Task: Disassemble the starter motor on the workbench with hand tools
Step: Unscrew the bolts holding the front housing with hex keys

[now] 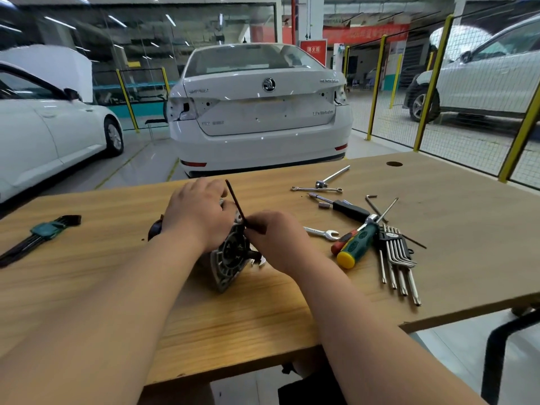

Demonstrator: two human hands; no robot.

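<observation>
Our right hand (276,242) pinches the hex key (235,203), shaft running toward eleven o'clock. Our left hand (198,214) clasps the starter motor (228,258).

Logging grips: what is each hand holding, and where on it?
Left hand grips the starter motor over its body; right hand pinches the black hex key at its lower end.

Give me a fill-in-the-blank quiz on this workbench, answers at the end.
1. The left hand holds the motor while the right hand pinches a ___ hex key.
2. The green screwdriver has a ___ end cap.
3. The key set in the green holder lies on the bench's ___ side.
Answers: black; yellow; left.
</observation>
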